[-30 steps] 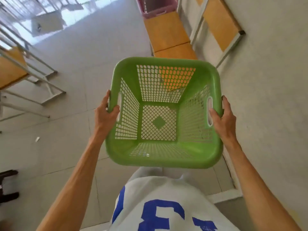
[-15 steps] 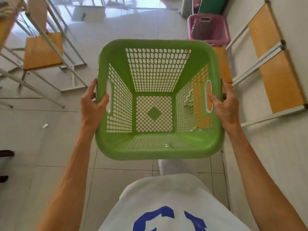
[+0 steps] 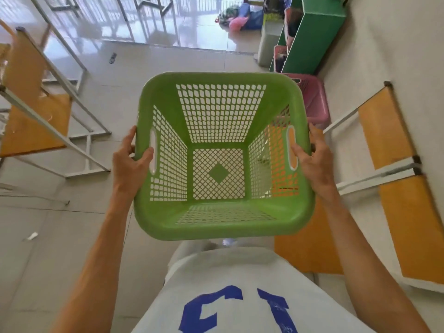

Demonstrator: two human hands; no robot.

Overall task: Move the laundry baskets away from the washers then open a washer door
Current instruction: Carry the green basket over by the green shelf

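I hold an empty green laundry basket [image 3: 165,102] in the air in front of my chest, above the tiled floor. My left hand [image 3: 128,162] grips its left rim beside the handle slot. On the opposite side my right hand [image 3: 312,159] clasps the right rim at the other handle slot. A pink laundry basket [image 3: 314,102] stands on the floor ahead to the right, partly hidden behind the green one. No washer is in view.
An orange bench with a white metal frame [image 3: 394,169] runs along the right wall. More orange seats on white frames [image 3: 31,126] stand at the left. A green cabinet [image 3: 312,32] and a pile of bags [image 3: 240,18] are farther ahead.
I have walked forward with the green basket in both hands. The pink basket is nearer, and the green cabinet and bags have come into view.
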